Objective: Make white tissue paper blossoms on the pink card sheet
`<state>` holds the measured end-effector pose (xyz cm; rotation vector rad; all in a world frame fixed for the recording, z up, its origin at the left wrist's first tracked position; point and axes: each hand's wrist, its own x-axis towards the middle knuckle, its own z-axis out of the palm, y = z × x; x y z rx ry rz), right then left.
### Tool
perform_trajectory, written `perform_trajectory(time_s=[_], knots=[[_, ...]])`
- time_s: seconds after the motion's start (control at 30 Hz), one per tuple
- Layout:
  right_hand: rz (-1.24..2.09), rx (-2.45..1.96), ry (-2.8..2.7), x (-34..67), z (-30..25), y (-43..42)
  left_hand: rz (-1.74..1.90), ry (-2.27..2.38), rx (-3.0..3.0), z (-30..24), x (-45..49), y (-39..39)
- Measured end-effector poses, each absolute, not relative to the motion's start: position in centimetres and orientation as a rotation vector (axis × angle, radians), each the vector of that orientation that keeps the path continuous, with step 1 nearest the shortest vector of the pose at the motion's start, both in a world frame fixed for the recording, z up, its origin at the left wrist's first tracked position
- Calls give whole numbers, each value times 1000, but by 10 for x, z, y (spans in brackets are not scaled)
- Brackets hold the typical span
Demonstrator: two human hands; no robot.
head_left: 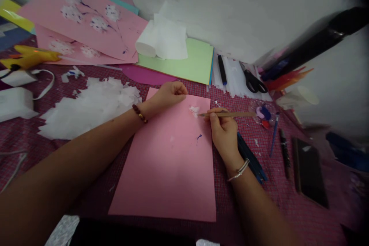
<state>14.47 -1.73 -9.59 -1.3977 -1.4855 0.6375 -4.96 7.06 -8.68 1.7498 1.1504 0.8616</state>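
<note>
Our left hand (168,94) curled shut, resting on the sheet (167,169) at its top edge | our right hand (222,132) pinches a stick (230,114), tip at the scrap (193,110) near the right edge | the sheet's lower half is bare | tissue pile (89,109) left, palette (263,113) right

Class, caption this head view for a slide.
Right hand holds thin wooden stick to white tissue scrap on pink paper sheet; left hand rests near its top.
</note>
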Motion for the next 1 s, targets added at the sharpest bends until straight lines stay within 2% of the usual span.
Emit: perform_trajectory(time_s=[0.37, 1.0], knots=[[726, -1343, -1325, 145, -96, -19, 871, 1174, 1758, -87, -49, 72], [672, -1429, -1466, 151, -100, -11, 875, 1139, 1687, -90, -49, 77]])
